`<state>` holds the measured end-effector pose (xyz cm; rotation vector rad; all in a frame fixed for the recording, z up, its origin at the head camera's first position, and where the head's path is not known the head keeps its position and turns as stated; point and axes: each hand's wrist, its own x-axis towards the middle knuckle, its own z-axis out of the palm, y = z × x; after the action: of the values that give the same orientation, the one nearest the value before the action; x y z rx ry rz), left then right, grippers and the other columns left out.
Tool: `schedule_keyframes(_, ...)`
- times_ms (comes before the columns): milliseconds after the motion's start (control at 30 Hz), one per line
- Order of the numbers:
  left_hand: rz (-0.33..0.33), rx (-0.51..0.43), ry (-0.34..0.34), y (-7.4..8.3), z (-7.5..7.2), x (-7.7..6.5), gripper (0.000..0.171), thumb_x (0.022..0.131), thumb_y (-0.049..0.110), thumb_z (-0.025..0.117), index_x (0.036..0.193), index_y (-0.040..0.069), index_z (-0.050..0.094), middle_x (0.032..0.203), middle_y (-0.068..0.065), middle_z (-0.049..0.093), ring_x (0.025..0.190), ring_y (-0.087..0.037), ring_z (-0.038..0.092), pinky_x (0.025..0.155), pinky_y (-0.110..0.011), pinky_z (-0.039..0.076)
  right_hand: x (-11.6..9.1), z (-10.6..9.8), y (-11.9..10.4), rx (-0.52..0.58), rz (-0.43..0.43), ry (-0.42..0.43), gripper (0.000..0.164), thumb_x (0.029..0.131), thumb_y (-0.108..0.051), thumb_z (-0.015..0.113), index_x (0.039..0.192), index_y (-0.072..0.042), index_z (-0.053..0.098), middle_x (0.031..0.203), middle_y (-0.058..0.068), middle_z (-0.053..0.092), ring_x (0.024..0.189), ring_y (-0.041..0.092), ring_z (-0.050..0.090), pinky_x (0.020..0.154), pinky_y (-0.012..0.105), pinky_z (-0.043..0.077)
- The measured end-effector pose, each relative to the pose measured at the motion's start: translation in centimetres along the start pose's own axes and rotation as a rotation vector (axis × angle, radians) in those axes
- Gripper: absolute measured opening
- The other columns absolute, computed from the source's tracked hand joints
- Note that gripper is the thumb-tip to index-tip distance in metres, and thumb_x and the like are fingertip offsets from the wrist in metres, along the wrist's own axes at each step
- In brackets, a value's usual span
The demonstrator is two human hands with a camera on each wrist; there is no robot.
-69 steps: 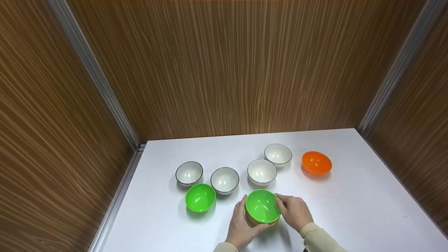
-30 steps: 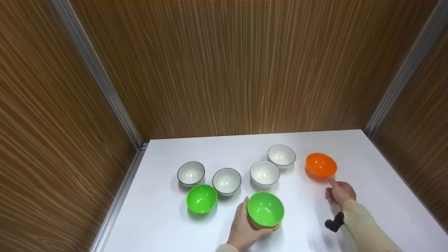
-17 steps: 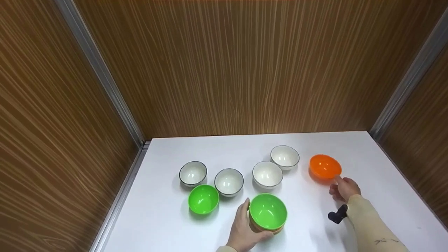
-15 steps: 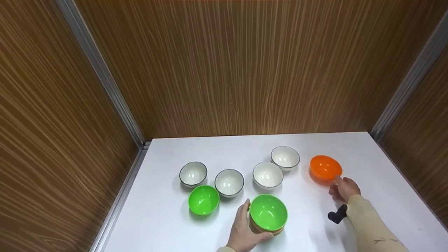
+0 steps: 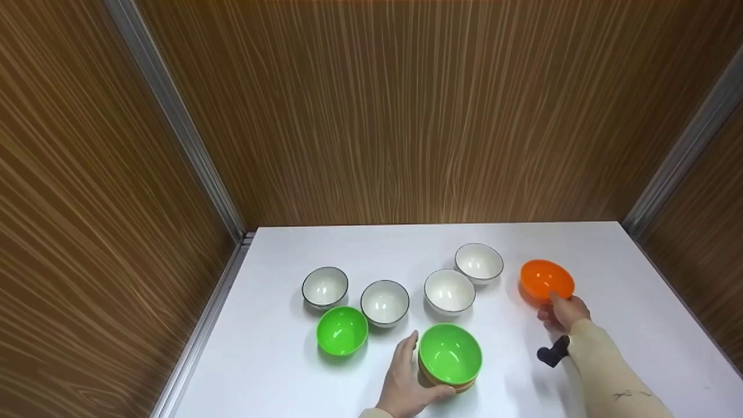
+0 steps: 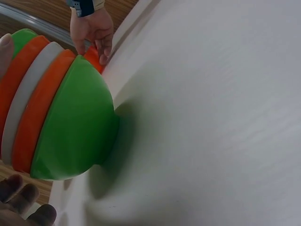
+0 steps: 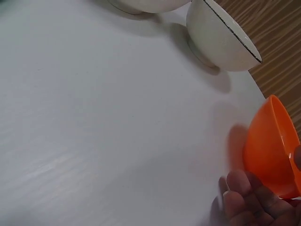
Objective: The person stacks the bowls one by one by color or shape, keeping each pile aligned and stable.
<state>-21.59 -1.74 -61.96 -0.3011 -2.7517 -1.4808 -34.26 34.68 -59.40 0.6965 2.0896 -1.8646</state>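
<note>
In the head view my right hand [image 5: 566, 312] pinches the near rim of an orange bowl [image 5: 545, 277], thumb inside and fingers beneath the outside. The right wrist view shows those fingers [image 7: 254, 200] against the lower side of the tilted orange bowl [image 7: 268, 146]. My left hand [image 5: 403, 380] curves loosely round a stack of bowls topped by a green bowl [image 5: 450, 351], its thumb near the front. From the left wrist, the stack [image 6: 42, 108] has green, orange and white layers above a green bottom bowl [image 6: 80, 127]; a gap shows between it and the fingers [image 6: 23, 200].
Left of the stack sits a single green bowl [image 5: 342, 331]. Behind stand white dark-rimmed bowls: a leftmost white bowl [image 5: 325, 287], a second white bowl [image 5: 385, 302], a third white bowl [image 5: 450, 290] and a rear white bowl [image 5: 479, 262]. Wood-grain walls [image 5: 406, 116] enclose the white table [image 5: 261, 371].
My right hand has left the green-topped stack, reached right to the orange bowl and taken its rim. My left hand stays beside the stack, its fingers slightly looser. The head view has shifted slightly.
</note>
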Motion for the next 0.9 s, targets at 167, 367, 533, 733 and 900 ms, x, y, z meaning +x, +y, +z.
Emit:
schedule_keyframes(167,0.026,0.023,-0.013,0.2,0.0,0.0,0.116,0.054,0.073,0.067,0.144,0.018,0.020,0.141,0.000,0.030,0.129,-0.020,0.031,0.104,-0.043,0.030,0.0,-0.3,0.1,0.011,0.010,0.005,0.052,0.098,-0.032,0.037,0.135,0.004,0.025,0.093,0.015,0.064,0.078,0.025,0.062,0.079,0.034,0.053)
schedule_keyframes(367,0.017,-0.003,-0.026,0.3,0.0,0.1,0.114,0.054,0.072,0.068,0.144,0.017,0.023,0.139,0.003,0.031,0.128,-0.016,0.032,0.105,-0.042,0.029,-0.3,-0.1,0.4,0.064,0.017,0.021,0.053,0.098,-0.031,0.040,0.137,0.002,0.025,0.098,0.016,0.064,0.087,0.029,0.063,0.082,0.034,0.052)
schedule_keyframes(533,-0.017,-0.032,-0.038,0.2,0.2,0.2,0.113,0.054,0.070,0.069,0.144,0.019,0.023,0.139,0.006,0.032,0.128,-0.016,0.032,0.105,-0.042,0.028,-0.4,0.1,1.0,0.077,-0.010,-0.006,0.053,0.097,-0.031,0.040,0.136,0.002,0.026,0.100,0.016,0.064,0.088,0.029,0.063,0.084,0.035,0.051)
schedule_keyframes(733,-0.044,-0.041,-0.035,0.3,0.4,0.1,0.116,0.053,0.071,0.070,0.145,0.020,0.020,0.139,0.006,0.031,0.128,-0.016,0.031,0.105,-0.042,0.027,-1.2,0.9,1.5,0.079,-0.015,-0.036,0.053,0.098,-0.030,0.039,0.138,0.002,0.023,0.105,0.019,0.061,0.086,0.029,0.062,0.083,0.034,0.051)
schedule_keyframes(900,-0.055,-0.044,-0.034,0.4,0.5,0.1,0.119,0.052,0.071,0.069,0.146,0.021,0.015,0.139,0.005,0.031,0.128,-0.017,0.031,0.105,-0.043,0.028,-2.1,1.7,2.1,0.050,-0.013,-0.043,0.056,0.097,-0.031,0.040,0.138,0.002,0.021,0.103,0.018,0.062,0.084,0.029,0.062,0.079,0.033,0.053)
